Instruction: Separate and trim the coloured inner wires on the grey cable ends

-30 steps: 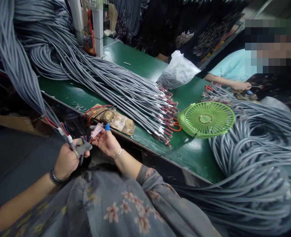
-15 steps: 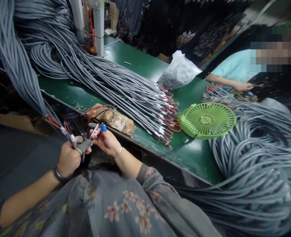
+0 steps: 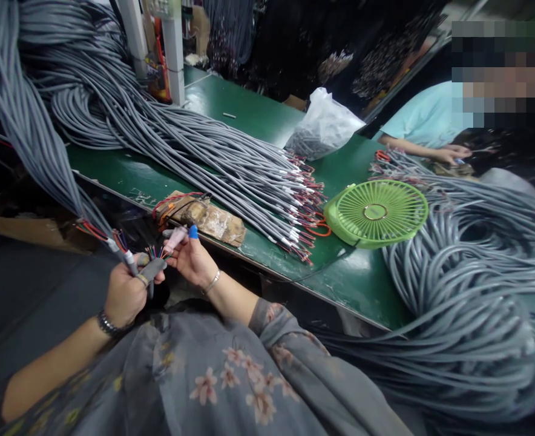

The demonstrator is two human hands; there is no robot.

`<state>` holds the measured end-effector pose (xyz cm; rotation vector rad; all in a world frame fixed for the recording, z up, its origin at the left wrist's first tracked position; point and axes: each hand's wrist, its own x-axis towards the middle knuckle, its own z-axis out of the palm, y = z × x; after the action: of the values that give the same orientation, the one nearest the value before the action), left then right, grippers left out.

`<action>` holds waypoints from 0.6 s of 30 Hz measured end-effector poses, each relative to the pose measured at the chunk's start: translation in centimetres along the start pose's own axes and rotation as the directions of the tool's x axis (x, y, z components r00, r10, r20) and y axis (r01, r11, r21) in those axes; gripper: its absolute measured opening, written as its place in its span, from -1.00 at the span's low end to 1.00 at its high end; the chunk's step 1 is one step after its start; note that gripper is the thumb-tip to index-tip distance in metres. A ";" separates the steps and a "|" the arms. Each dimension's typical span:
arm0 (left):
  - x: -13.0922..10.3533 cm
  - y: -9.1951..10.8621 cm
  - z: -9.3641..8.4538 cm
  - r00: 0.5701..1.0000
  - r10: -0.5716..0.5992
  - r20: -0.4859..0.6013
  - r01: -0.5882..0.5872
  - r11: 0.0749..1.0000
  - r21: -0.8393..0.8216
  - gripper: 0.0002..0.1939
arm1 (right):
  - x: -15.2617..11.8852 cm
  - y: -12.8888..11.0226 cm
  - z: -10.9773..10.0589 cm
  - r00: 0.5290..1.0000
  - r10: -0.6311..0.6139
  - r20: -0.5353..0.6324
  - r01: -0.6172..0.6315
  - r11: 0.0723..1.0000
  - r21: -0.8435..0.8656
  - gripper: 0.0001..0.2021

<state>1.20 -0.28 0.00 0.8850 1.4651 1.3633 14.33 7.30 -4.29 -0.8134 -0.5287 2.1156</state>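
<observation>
My left hand, with grey covers on some fingers, is closed around a grey cable. Thin coloured wires fan out of the cable end beside its thumb. My right hand is palm up just right of those wires, its lower fingertips close to them; whether they touch is unclear. A blue cover sits on the right thumb, which stands apart from the fingers. A blurred pinkish-white wrapping appears to be on a right finger. More grey cables with bared coloured ends hang just left of my left hand.
Bundled grey cables lie across the green table. A taped cardboard piece is at the near edge. Further right are a green fan, a plastic bag and coiled cables. A co-worker's hand works at the far right.
My right thumb and the pinkish-white wrapped finger have spread slightly apart. My left hand keeps its grip on the cable. The whole view has shifted a little, and the co-worker's hands have moved.
</observation>
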 end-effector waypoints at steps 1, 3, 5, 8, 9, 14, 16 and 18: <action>-0.1 0.1 -0.1 1.000 0.010 0.006 -0.010 1.000 -0.003 -0.67 | -0.1 -0.1 -0.1 1.000 0.013 0.011 -0.013 1.000 -0.004 -0.37; -0.4 0.5 -0.3 1.000 0.021 0.002 -0.021 1.000 -0.023 -0.73 | -0.4 -0.3 -0.2 0.999 0.033 0.038 -0.033 0.999 -0.016 -0.35; -0.7 0.8 -0.3 0.999 0.015 -0.034 -0.017 0.998 -0.057 -0.77 | -0.5 -0.4 -0.4 0.998 0.037 0.056 -0.035 0.999 -0.035 -0.38; -0.7 1.2 -0.1 0.996 0.002 -0.094 -0.010 0.996 -0.089 -0.78 | -0.6 -0.3 -0.5 0.999 -0.035 0.039 0.038 0.998 -0.058 -0.50; -0.7 1.3 0.1 0.995 0.005 -0.103 -0.014 0.996 -0.093 -0.76 | -0.6 -0.2 -0.5 0.998 -0.063 0.028 0.064 0.996 -0.068 -0.53; 0.0 0.9 0.7 0.996 0.032 -0.086 -0.040 0.995 -0.094 -0.71 | -0.9 0.0 -0.7 0.995 -0.103 0.009 0.103 0.989 -0.110 -0.51; 0.3 0.8 0.9 0.995 0.041 -0.096 -0.051 0.993 -0.102 -0.69 | -1.0 0.0 -0.7 0.995 -0.103 0.010 0.103 0.988 -0.114 -0.52; 0.4 0.7 1.0 0.993 0.040 -0.112 -0.053 0.992 -0.113 -0.68 | -1.0 -0.1 -0.6 0.995 -0.096 0.010 0.097 0.989 -0.110 -0.52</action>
<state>1.98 0.55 0.63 0.7851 1.4392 1.5360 15.28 6.66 -4.31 -0.8278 -0.6798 2.0141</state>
